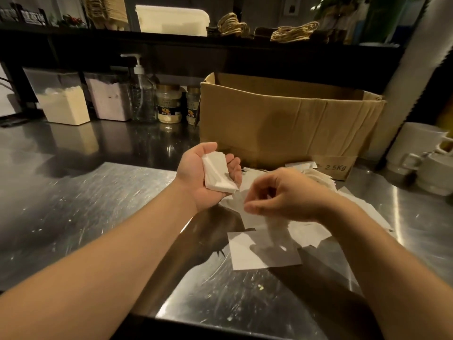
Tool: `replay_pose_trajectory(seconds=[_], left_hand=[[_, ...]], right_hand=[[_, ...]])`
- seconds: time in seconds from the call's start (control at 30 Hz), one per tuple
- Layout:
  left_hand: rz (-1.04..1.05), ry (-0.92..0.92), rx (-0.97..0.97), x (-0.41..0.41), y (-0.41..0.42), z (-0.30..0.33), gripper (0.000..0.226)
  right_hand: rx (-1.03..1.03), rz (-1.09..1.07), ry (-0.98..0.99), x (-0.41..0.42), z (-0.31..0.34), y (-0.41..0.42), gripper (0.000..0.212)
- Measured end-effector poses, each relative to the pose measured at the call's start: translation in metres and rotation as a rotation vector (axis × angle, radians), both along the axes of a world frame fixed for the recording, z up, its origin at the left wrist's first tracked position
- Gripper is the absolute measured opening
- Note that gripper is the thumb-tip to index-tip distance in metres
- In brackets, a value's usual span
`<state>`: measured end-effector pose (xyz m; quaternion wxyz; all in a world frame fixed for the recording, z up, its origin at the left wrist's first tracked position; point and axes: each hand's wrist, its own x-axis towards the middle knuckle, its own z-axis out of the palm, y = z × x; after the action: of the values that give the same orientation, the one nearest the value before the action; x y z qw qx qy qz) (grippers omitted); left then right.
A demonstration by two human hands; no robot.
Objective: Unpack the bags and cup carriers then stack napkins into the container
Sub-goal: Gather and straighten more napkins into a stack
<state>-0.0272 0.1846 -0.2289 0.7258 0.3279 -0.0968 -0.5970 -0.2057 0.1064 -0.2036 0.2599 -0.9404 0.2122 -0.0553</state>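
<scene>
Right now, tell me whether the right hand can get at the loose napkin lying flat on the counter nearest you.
Probably yes. The right hand hovers just above that loose napkin, and nothing lies between them. Its blurred fingers may already pinch another sheet.

steel counter (pixel 81 204): open to the left | far edge: cardboard box (pixel 282 123), jars (pixel 169 104), pump bottle (pixel 142 94) | right: stacked cups (pixel 426 163) | front right: loose napkins (pixel 264 251)

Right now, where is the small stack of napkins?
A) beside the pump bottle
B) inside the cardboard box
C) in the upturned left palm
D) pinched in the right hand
C: the napkin stack lies in the upturned left hand, its fingers curled around the far edge.
</scene>
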Motion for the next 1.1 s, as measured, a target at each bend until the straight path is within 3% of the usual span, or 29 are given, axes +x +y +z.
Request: replay_pose_trajectory(seconds=[0.07,0.17,0.23,0.43,0.53,0.67,0.8,0.87,1.0,1.1], left_hand=[[-0.017,-0.046,0.03,0.003,-0.001,-0.006,0.051],[-0.064,-0.12,0.036,0.004,-0.003,-0.009,0.054],[-0.087,-0.138,0.034,0.003,-0.006,-0.008,0.054],[-0.086,-0.172,0.027,0.009,-0.005,-0.006,0.054],[-0.081,-0.16,0.006,0.013,-0.005,-0.005,0.056],[-0.072,-0.146,-0.008,0.016,-0.004,-0.005,0.056],[-0.042,-0.137,-0.01,0.013,-0.004,-0.004,0.055],[-0.036,-0.131,-0.019,0.012,-0.004,-0.003,0.053],[-0.031,-0.141,-0.011,0.012,-0.004,-0.002,0.052],[-0.033,-0.148,-0.007,0.011,-0.006,-0.004,0.056]], right_hand=[[-0.001,0.065,0.095,-0.002,-0.004,0.004,0.015],[-0.022,0.151,0.268,0.001,-0.008,0.011,0.046],[-0.079,0.198,0.288,0.004,-0.011,0.014,0.051],[-0.105,0.289,0.192,0.007,-0.017,0.019,0.017],[-0.064,0.278,0.049,0.005,-0.018,0.019,0.016],[0.155,0.155,-0.112,-0.001,-0.008,0.013,0.017],[0.222,-0.12,-0.249,-0.003,-0.005,-0.002,0.003],[0.111,-0.216,-0.265,0.0,-0.01,-0.01,0.004],[-0.206,-0.289,-0.115,0.011,-0.028,-0.02,0.01],[-0.366,-0.268,0.03,0.012,-0.032,-0.02,0.041]])
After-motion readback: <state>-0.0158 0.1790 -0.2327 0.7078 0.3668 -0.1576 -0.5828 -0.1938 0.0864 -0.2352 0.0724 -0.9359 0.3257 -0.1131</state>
